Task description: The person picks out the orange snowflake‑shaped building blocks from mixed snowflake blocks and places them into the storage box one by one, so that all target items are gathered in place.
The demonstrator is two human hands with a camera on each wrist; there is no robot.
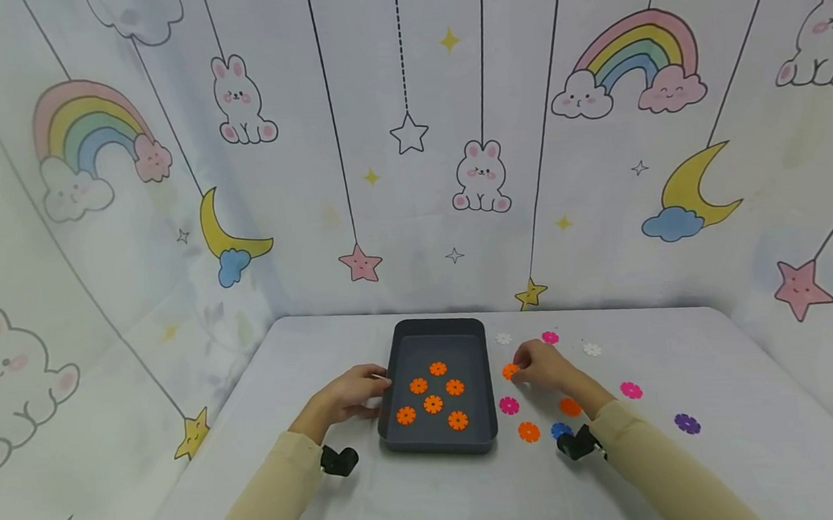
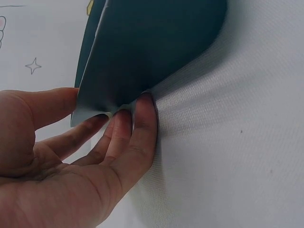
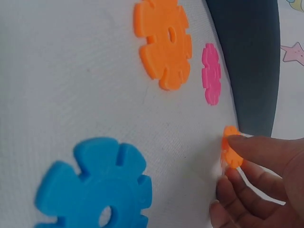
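Note:
A dark grey tray (image 1: pixel 440 444) holds several orange flower-shaped discs (image 1: pixel 433 405) lying flat. My left hand (image 1: pixel 354 392) grips the tray's left side; in the left wrist view the thumb is at the rim of the tray (image 2: pixel 156 42) and the fingertips are under its wall. Just right of the tray, my right hand (image 1: pixel 543 366) pinches an orange flower-shaped disc (image 1: pixel 510 372) between thumb and fingers. The right wrist view has this pinched orange disc (image 3: pixel 232 149) at the table surface, partly covered by the thumb.
Around my right hand lie pink discs (image 1: pixel 509 406), more orange discs (image 1: pixel 529 432), a blue disc (image 1: pixel 561 430), white discs (image 1: pixel 593 349) and a purple disc (image 1: pixel 687 424). A white cloth covers the table (image 1: pixel 361 505). Behind it hangs a printed curtain (image 1: pixel 413 212).

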